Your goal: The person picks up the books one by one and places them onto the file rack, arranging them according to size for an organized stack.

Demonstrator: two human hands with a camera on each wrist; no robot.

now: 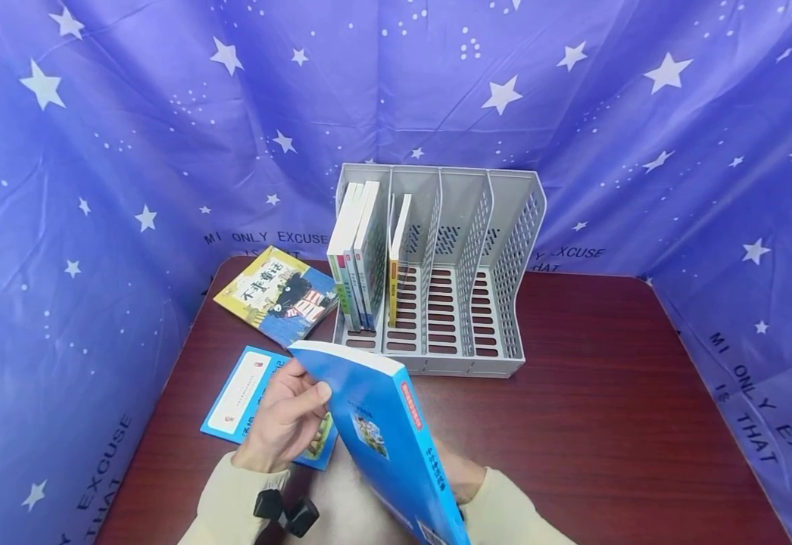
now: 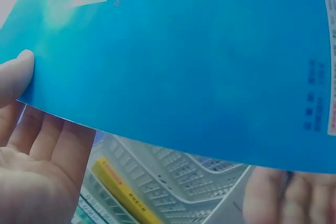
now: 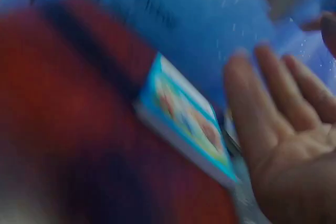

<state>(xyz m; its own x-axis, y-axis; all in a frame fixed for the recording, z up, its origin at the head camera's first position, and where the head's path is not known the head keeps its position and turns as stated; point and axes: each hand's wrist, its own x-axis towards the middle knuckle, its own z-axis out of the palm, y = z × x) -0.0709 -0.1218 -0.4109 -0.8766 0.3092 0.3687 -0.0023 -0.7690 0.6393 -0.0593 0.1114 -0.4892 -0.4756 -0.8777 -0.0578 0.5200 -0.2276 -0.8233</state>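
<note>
A thick blue book is held tilted over the table's front, its spine facing right. My left hand pinches its edge, thumb on the blue cover and fingers behind. Mostly hidden behind the book, my right hand is near the spine side; in the right wrist view that hand has its fingers stretched out. Below my left hand lies another blue book with a white label, partly covered by the hand. Beyond it lies a yellow and blue picture book.
A grey file rack with several slots stands at the back middle. Several slim books are upright in its leftmost slot, and a yellow-spined book leans in the second. Star-printed blue cloth surrounds the dark red table.
</note>
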